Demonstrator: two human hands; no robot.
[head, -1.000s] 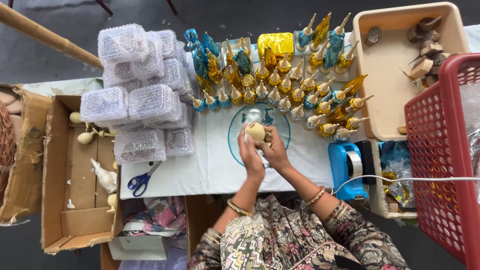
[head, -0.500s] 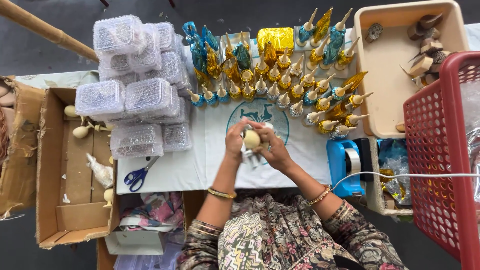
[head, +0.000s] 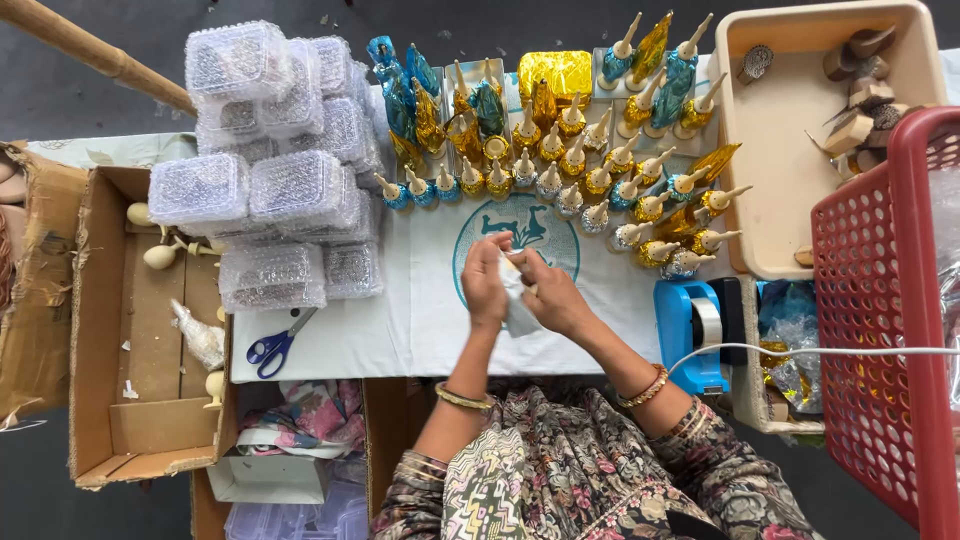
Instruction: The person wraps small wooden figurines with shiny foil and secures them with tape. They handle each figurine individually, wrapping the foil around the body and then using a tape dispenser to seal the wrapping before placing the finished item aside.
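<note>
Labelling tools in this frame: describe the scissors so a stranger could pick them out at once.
Start at the white cloth covering the table, then go to its near left corner, just below the stack of clear boxes. The scissors lie flat there, closed, beside the open cardboard box. Their blue handles mark them as the only cutting tool.

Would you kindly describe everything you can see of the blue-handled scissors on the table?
The scissors are a small pair with bright blue loop handles, plastic by the look, and short grey metal blades. They lie flat and closed on the pale tablecloth near its front left corner, handles toward the person, blades pointing up and right toward the stack of clear plastic boxes. The blade tips reach close to the lowest box; whether they touch it is unclear. Neither hand is near them.
</note>
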